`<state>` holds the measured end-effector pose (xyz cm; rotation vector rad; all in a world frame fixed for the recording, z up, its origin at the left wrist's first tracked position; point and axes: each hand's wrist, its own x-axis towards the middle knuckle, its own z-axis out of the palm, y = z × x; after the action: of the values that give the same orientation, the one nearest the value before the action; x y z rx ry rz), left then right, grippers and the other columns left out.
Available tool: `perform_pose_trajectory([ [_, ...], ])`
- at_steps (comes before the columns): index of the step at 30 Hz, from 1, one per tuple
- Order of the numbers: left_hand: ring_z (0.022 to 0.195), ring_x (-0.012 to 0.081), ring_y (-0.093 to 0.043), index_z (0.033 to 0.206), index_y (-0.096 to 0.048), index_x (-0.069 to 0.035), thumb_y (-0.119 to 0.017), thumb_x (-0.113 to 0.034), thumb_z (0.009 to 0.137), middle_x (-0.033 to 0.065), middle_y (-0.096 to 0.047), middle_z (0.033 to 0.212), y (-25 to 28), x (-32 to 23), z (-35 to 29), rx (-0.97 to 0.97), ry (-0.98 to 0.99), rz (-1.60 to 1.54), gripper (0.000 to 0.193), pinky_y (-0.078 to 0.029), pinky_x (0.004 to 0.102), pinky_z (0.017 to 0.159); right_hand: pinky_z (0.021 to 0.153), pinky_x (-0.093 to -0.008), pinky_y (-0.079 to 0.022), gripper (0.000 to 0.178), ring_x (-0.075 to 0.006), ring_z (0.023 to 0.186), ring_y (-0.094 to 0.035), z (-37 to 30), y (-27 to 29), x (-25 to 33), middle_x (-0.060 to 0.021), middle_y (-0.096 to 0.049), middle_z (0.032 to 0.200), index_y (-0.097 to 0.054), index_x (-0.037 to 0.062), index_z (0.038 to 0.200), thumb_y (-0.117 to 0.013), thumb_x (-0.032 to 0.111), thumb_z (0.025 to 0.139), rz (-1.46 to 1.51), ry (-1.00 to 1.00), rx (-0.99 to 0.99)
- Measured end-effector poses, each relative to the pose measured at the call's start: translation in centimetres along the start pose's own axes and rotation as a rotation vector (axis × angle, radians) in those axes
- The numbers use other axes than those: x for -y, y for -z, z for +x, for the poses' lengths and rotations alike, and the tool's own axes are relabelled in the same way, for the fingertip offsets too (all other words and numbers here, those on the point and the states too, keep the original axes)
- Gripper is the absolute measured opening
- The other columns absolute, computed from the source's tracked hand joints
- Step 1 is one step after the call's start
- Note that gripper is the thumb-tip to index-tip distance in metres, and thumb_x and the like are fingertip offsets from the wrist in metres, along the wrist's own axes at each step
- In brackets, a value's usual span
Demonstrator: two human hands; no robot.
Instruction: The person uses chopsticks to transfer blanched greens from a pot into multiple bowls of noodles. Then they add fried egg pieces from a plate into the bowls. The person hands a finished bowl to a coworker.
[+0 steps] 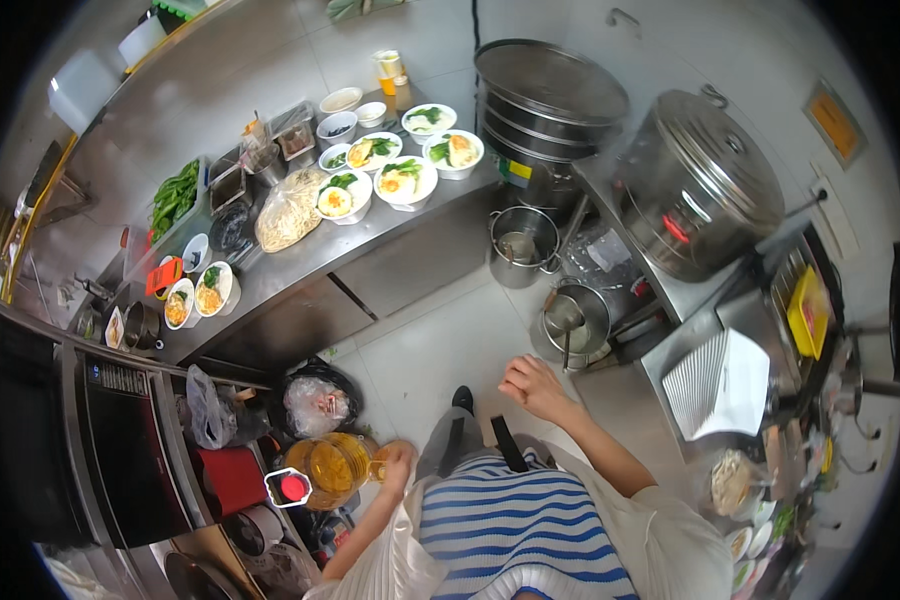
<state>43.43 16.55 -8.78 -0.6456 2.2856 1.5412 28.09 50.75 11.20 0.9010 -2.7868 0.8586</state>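
Note:
A large clear plastic jug of yellow oil [327, 470] with a red cap and a white carrying loop is tipped on its side at my lower left. My left hand [398, 464] is closed at the end of the jug away from the cap; the exact grip is partly hidden. In front of my body, above the floor, my right hand [538, 388] is curled with nothing visible in it. The closest thing to it is a steel pot [577, 318] with a ladle [565, 325] in it, standing low on the right.
Several white bowls of noodles with egg and greens [406, 183] stand on the steel counter [305, 255], beside a bag of noodles [288, 212]. A large lidded steel pot [705, 180] is at right, near a stack of white trays [720, 385]. A black bag [320, 395] sits on the floor.

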Motion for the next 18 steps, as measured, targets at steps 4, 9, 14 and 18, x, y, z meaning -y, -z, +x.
perform_pose_trajectory([
  [4, 0.087, 0.0184, -0.062, 0.114, -0.058, 0.000, -0.037, -0.037, 0.099, 0.0137, -0.065, 0.093, 1.3, -20.3, 4.3, 0.459, 0.019, -0.473, 0.045, -0.048, 0.0308, 0.081, 0.069, -0.0407, -0.045, 0.017, -0.0304, 0.078, -0.060, 8.6, -0.6, -2.3, -0.0081, -0.061, 0.082, -0.057, 0.0071, 0.084, -0.059, 0.023, 0.086, 0.071, 0.011, 0.162],
  [9, 0.065, 0.0138, -0.058, 0.113, -0.057, -0.001, -0.037, -0.035, 0.100, 0.0074, -0.062, 0.076, 0.4, -34.6, 8.6, 0.731, 0.095, -0.343, 0.042, -0.046, 0.0242, 0.059, 0.067, -0.0417, -0.046, 0.012, -0.0275, 0.078, -0.062, 14.4, -2.4, -6.0, -0.0079, -0.063, 0.077, -0.056, 0.0103, 0.084, -0.058, 0.021, 0.081, -0.084, 0.164, 0.332],
  [14, 0.049, 0.0068, -0.042, 0.108, -0.057, -0.002, -0.045, -0.025, 0.098, -0.0014, -0.047, 0.060, -3.4, -38.6, 13.8, 0.796, 0.081, -0.231, 0.027, -0.032, 0.0216, 0.044, 0.071, -0.0407, -0.046, 0.012, -0.0257, 0.078, -0.063, 19.0, -2.0, -10.8, -0.0075, -0.063, 0.078, -0.058, 0.0118, 0.088, -0.057, 0.019, 0.079, -0.100, 0.115, 0.422],
  [18, 0.047, 0.0052, -0.038, 0.105, -0.058, -0.003, -0.045, -0.021, 0.098, -0.0042, -0.043, 0.058, -6.0, -40.7, 20.0, 0.747, 0.025, -0.181, 0.024, -0.030, 0.0209, 0.043, 0.067, -0.0410, -0.047, 0.012, -0.0278, 0.078, -0.062, 23.1, -0.7, -17.2, -0.0114, -0.062, 0.080, -0.060, 0.0093, 0.088, -0.055, 0.017, 0.080, -0.227, 0.277, 0.067],
])
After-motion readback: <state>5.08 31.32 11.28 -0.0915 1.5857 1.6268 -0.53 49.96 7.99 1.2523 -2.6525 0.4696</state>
